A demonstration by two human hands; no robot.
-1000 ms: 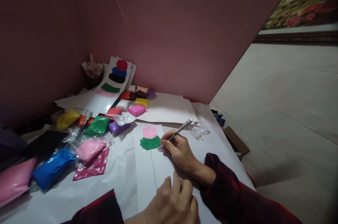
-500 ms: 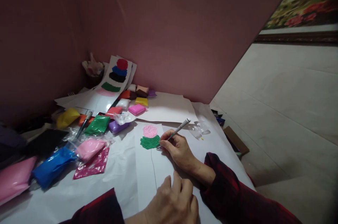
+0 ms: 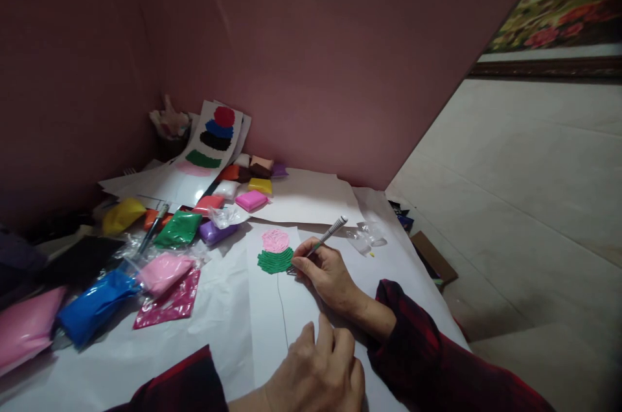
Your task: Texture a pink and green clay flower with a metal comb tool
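Note:
My right hand (image 3: 328,276) is closed on a fork (image 3: 333,230) with a striped metal handle that slants up to the right. The fork's tines, partly hidden by my fingers, are at the right edge of a ridged green clay piece (image 3: 275,261). A round, textured pink clay piece (image 3: 275,240) sits directly above the green one. Both are on a narrow white paper strip (image 3: 265,315) with a thin curved line drawn below them. On the strip's lower part rests my left hand (image 3: 318,366), fingers loosely bent and slightly apart, with nothing seen in it.
Bagged clay lies at left, including a blue packet (image 3: 97,308), a pink packet (image 3: 165,273) and a green packet (image 3: 179,229). Behind them, a sheet with colored clay shapes (image 3: 214,140) leans near the wall. Clear plastic scraps (image 3: 367,238) lie right of the fork.
Almost nothing differs. The fork's handle end has shifted very slightly left and down, while my left hand stays in place on the paper.

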